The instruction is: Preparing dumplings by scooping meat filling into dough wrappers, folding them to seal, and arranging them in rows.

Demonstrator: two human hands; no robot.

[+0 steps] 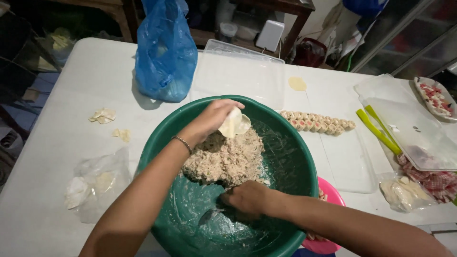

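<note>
both hands work over the green bowl (pixel 304 162): left hand (pixel 209 119) pinches a thin wrapper (pixel 234 124) that could tear; right hand (pixel 247 197) seemingly grips a spoon (pixel 209 216), which may slip.

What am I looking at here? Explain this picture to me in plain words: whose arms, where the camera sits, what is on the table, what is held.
There is no machine: the camera sits on a person's head and looks down at their own two bare arms. The left hand holds a small round dough wrapper over a big green basin with a heap of pale minced filling. The right hand grips a spoon low in the basin. On the white table lie a blue plastic bag, a row of finished dumplings on a clear tray, a clear bag of wrappers and a lidded clear box.
</note>
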